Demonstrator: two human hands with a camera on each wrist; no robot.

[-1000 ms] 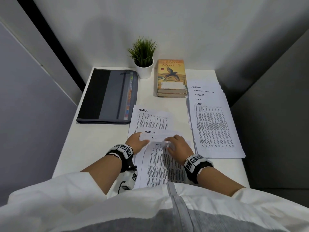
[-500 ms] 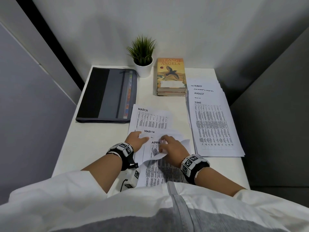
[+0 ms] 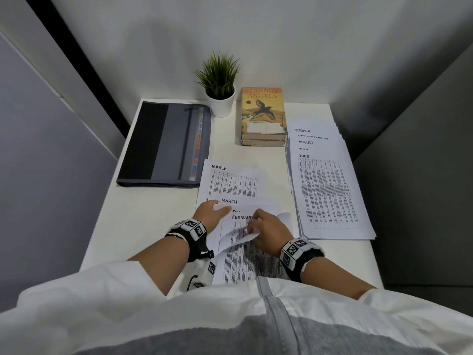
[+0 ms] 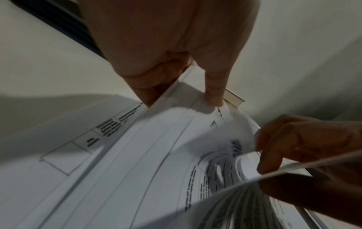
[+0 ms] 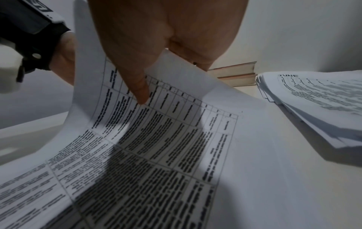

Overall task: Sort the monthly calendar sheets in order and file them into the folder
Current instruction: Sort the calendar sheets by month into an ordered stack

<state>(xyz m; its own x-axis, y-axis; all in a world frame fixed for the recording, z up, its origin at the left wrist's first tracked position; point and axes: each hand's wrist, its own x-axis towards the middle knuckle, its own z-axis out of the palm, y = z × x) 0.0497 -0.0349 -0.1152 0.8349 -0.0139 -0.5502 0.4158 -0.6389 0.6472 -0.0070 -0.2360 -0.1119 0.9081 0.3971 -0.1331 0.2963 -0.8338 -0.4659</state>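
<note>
A loose pile of calendar sheets (image 3: 245,262) lies at the table's near edge, with a FEBRUARY sheet (image 3: 240,218) showing on top. My left hand (image 3: 217,208) pinches the pile's upper left corner, thumb (image 4: 213,93) on top and fingers underneath. My right hand (image 3: 253,228) pinches upper sheets (image 5: 176,124) that are curled back toward me, its thumb (image 5: 141,89) on the printed side. Two MARCH sheets (image 3: 230,185) lie just beyond the hands. A fanned stack with JUNE on top (image 3: 330,196) lies at the right. The dark grey folder (image 3: 166,144) lies shut at the far left.
A small potted plant (image 3: 220,83) and a stack of books (image 3: 263,114) stand against the back wall. Walls close in the white table (image 3: 143,216) on both sides. My sleeves cover the near edge.
My right hand has peeled the top sheets back toward me one after another; an APRIL sheet showed half a second ago, and FEBRUARY shows now. The left hand has kept its hold on the corner.
</note>
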